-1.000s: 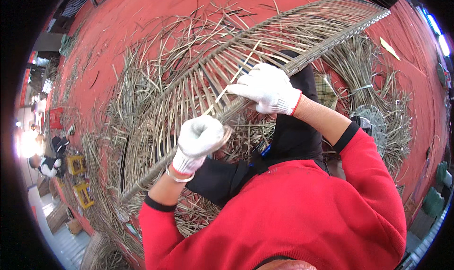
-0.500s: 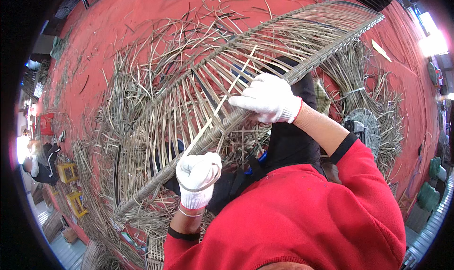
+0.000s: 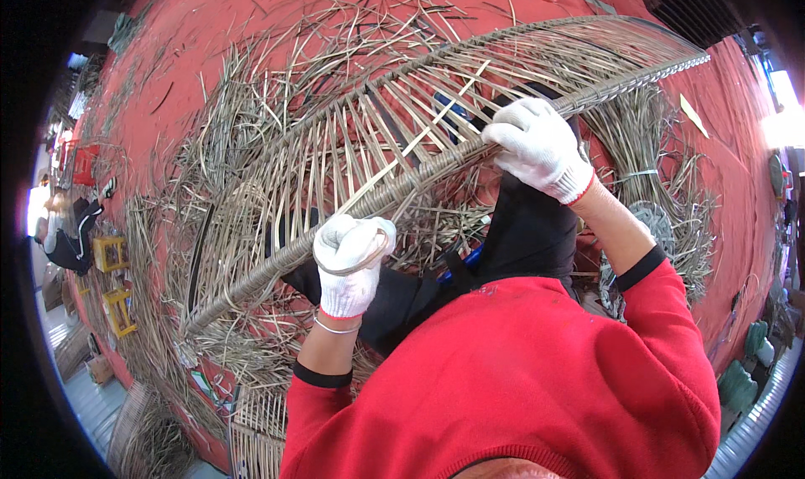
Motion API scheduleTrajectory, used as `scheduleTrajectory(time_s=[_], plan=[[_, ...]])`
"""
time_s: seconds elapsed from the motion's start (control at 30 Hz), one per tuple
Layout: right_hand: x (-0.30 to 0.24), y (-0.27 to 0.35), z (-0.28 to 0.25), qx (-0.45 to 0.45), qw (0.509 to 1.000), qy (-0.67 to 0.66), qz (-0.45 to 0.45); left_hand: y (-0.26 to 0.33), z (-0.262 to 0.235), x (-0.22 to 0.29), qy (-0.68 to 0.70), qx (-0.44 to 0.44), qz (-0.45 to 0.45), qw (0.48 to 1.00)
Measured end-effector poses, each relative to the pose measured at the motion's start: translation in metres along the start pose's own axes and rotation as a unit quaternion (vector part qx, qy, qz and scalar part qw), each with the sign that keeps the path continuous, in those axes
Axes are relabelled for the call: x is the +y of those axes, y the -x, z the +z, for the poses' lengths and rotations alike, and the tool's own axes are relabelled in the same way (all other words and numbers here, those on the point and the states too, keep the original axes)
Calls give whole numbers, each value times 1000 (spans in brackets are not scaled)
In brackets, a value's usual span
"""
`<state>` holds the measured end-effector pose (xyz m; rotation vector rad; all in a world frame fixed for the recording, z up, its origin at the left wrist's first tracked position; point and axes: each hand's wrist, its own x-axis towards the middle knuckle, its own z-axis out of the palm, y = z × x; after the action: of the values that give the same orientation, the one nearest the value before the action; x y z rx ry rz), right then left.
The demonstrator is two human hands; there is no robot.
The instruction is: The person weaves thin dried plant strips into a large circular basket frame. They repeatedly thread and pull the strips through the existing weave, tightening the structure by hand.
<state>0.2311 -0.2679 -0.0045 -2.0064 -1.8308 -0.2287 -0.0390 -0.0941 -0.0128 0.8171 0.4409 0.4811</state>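
Note:
A long, curved wicker panel (image 3: 377,196) of thin ribs, with a thick wound rim, lies slanted across my lap. My left hand (image 3: 348,257), in a white knit glove, is closed beside the near rim. It grips a thin wicker strip (image 3: 362,269) that loops over the glove. Farther right, my gloved right hand (image 3: 541,148) has its fingers curled over the same rim. What lies under those fingers is hidden. A pale flat strip (image 3: 428,133) crosses the ribs diagonally between my hands.
Loose wicker strips (image 3: 222,135) cover much of the red floor (image 3: 159,152) beyond and left of the panel. A tied bundle of strips (image 3: 633,156) lies at the right. Yellow frames (image 3: 119,311) stand far left, near another person (image 3: 74,240).
My right hand has moved right along the rim, its fingers now curled over it. My left hand sits slightly higher, still holding the looped strip. The panel and surroundings have shifted a little in view.

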Motion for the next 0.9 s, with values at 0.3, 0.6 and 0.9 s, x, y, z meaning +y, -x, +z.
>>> scheduleTrajectory(time_s=[0.3, 0.6, 0.9], plan=[[1, 5, 9, 56, 998, -27, 13, -1, -7, -5, 37, -7, -6, 999], [-41, -3, 18, 61, 998, -3, -29, -1, -13, -17, 44, -86, 68, 993], [-53, -6, 35, 85, 994, 57, -22, 3, -13, -25, -227, -55, 168, 958]])
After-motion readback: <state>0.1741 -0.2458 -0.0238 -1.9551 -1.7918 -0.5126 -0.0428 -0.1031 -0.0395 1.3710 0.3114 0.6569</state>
